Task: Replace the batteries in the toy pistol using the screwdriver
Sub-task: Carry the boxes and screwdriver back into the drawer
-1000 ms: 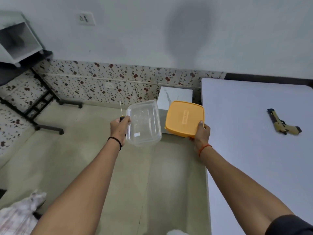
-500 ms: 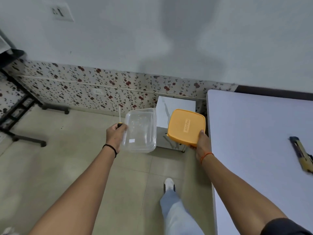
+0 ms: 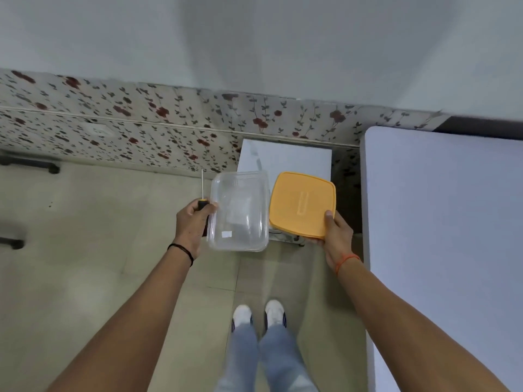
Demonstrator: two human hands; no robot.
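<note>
Head view looks straight down past both outstretched arms to the tiled floor (image 3: 85, 278). On the left, the left hand (image 3: 191, 222) curls round the black handle of a thin-shafted screwdriver (image 3: 202, 199) and also pinches the edge of a clear rectangular plastic container (image 3: 239, 210), its thumb on the rim; the shaft points away from the person. On the right, the right hand (image 3: 336, 236) grips a square orange plastic lid (image 3: 301, 203) by its near corner, thumb on top. Lid and container sit just beside each other above a small white box (image 3: 283, 159) against the flowered wall strip (image 3: 141, 128). A pale grey table (image 3: 452, 222) fills the right side. The toy pistol does not show in this view.
</note>
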